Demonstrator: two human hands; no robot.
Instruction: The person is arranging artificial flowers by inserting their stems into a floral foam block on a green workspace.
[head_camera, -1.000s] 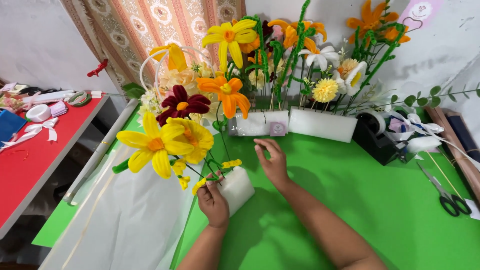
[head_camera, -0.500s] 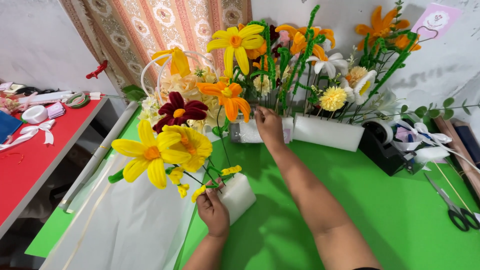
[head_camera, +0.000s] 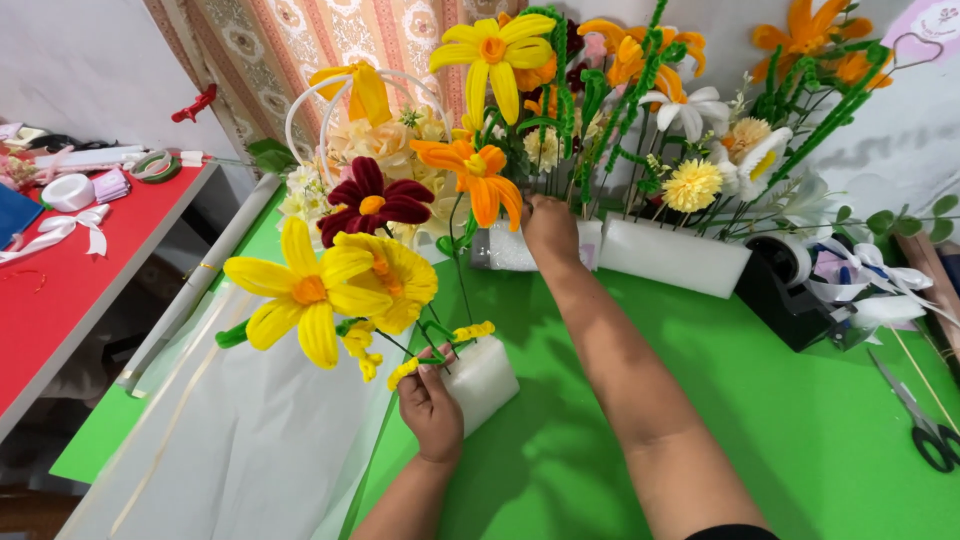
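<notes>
My left hand grips the green stems of a small bunch of handmade flowers where they enter a white foam block on the green table. The bunch holds two large yellow flowers, a dark red flower and an orange flower. My right hand reaches far forward to a second white foam block packed with many upright flowers, its fingers closed around a green stem there. Exactly which stem it grips is hidden by the hand.
White wrapping paper and a paper roll lie at the table's left. A black tape dispenser and scissors sit at the right. A white basket of pale flowers stands behind. A red table with ribbons is further left.
My right hand has moved from beside the near foam block forward to the far block of upright flowers and closed on a stem. The left hand has stayed on the bunch.
</notes>
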